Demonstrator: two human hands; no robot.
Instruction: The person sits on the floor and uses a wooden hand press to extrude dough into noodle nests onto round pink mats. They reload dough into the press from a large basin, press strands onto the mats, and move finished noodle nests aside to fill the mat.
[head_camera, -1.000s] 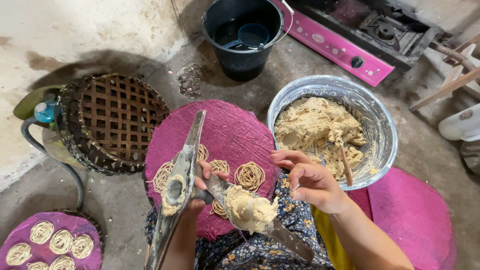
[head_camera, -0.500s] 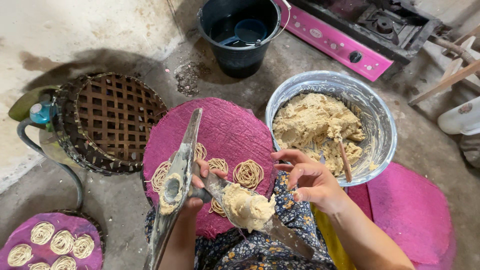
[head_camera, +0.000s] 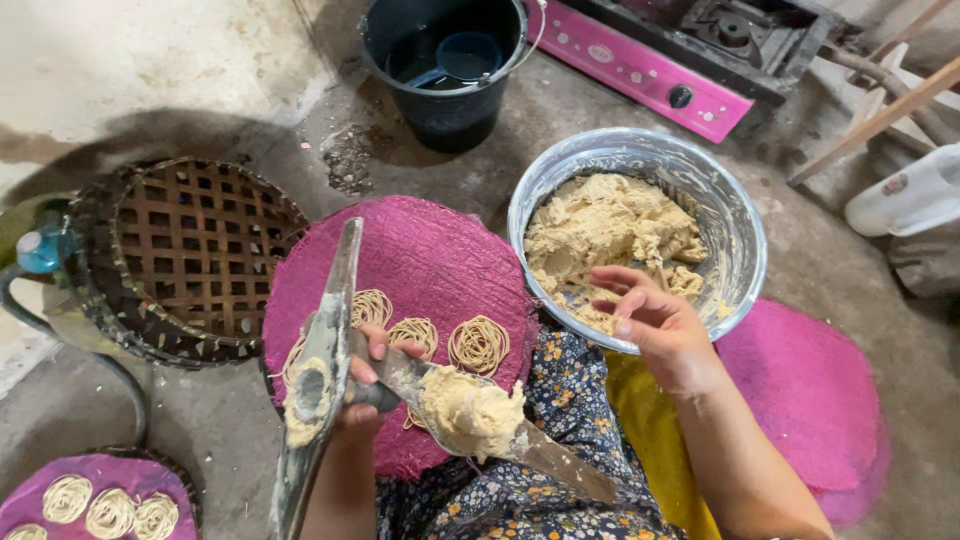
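Observation:
My left hand (head_camera: 365, 375) grips a metal hinged dough press (head_camera: 320, 370) held open. One arm of the press carries a lump of pale dough (head_camera: 470, 410); the other has a dough-smeared round hole. My right hand (head_camera: 650, 320) hovers with fingers apart at the near rim of a steel bowl (head_camera: 740, 250) filled with pale dough (head_camera: 610, 230). It holds nothing. Under the press lies a round pink mat (head_camera: 430, 250) with several coiled noodle rounds (head_camera: 478, 343) on it.
A woven lattice basket tray (head_camera: 190, 255) sits to the left. A second mat with noodle coils (head_camera: 95, 500) is at bottom left, another pink mat (head_camera: 810, 390) at right. A black water bucket (head_camera: 445, 65) and a pink stove (head_camera: 660, 70) stand beyond.
My right hand has shifted slightly up and right, toward the bowl's near rim. The press and left hand stay about where they were.

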